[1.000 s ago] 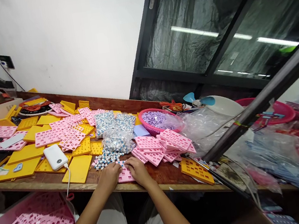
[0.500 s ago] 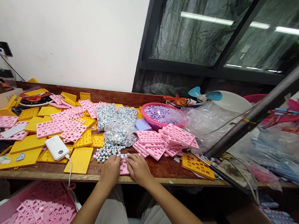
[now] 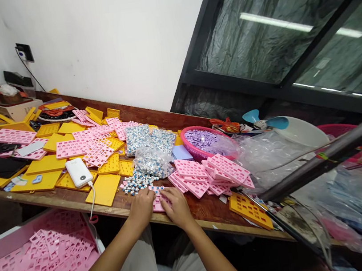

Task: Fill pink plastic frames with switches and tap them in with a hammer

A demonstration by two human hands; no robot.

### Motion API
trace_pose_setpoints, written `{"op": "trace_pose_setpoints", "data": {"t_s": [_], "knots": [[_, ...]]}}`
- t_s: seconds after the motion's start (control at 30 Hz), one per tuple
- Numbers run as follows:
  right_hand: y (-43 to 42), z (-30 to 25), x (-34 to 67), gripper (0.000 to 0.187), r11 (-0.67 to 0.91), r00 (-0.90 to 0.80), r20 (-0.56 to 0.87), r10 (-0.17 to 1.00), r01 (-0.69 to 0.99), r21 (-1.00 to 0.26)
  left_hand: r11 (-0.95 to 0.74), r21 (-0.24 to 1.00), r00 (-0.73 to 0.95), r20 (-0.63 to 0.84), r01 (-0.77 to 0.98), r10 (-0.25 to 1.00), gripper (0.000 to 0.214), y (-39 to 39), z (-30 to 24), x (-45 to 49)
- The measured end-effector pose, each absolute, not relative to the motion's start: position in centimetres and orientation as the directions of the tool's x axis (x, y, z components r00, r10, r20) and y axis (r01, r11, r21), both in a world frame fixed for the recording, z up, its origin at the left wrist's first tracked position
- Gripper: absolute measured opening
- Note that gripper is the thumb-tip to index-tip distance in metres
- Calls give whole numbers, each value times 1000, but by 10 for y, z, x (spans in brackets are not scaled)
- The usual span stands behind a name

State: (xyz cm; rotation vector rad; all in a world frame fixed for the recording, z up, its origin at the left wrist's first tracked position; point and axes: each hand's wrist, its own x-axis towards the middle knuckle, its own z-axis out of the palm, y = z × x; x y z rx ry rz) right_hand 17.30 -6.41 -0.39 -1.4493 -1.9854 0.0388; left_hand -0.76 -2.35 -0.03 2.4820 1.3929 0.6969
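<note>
A pink board with cut-out slots (image 3: pixel 158 205) lies at the table's front edge, with a row of small blue-and-white pieces along its far side. My left hand (image 3: pixel 143 209) is at its left side, fingers bent and pressed together near that row; what they pinch is hidden. Gripping the right side is my right hand (image 3: pixel 178 206), its thumb laid over the board. Just beyond the hands spreads a loose heap of small blue-and-white pieces (image 3: pixel 135 183), below a clear bag of the same pieces (image 3: pixel 152 161).
Stacked pink boards (image 3: pixel 195 176) lie to the right, before a pink basket of purple pieces (image 3: pixel 199 153). Yellow boards (image 3: pixel 105 191) and a white power bank (image 3: pixel 78 172) with a cable lie left. A pink-filled box (image 3: pixel 47 262) stands below; a slanted dark pole (image 3: pixel 294 173) crosses at right.
The view has turned a little left, so the table's contents appear farther right. My right thumb now lies over the board, and both hands stay at it.
</note>
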Motion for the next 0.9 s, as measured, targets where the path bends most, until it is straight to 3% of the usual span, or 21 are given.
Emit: {"op": "trace_pose_setpoints", "data": {"t_s": [0.17,0.37,0.6,0.67,0.77,0.83,0.9], "knots": [[-65,-3,173,28,367,-143,490,860,839,-400,-542,436,487,240,718,840,23,-20,8,-18],[-66,-1,169,28,356,-138,482,865,846,-396,-607,304,579,186,734,794,22,-17,23,-12],[-66,-1,172,28,365,-144,491,859,845,-390,-636,308,608,192,708,770,24,-23,29,-18],[-67,0,172,28,369,-143,504,852,846,-384,-629,355,543,318,692,777,26,-29,25,-37],[-65,6,163,25,378,-142,539,830,854,-357,-521,423,282,508,741,814,26,-30,13,-70],[-60,12,147,20,410,-187,544,818,853,-323,-433,400,194,513,807,836,24,-24,6,-88],[-51,19,126,16,452,-280,492,824,849,-274,-397,337,218,460,854,861,21,-18,2,-97]]}}
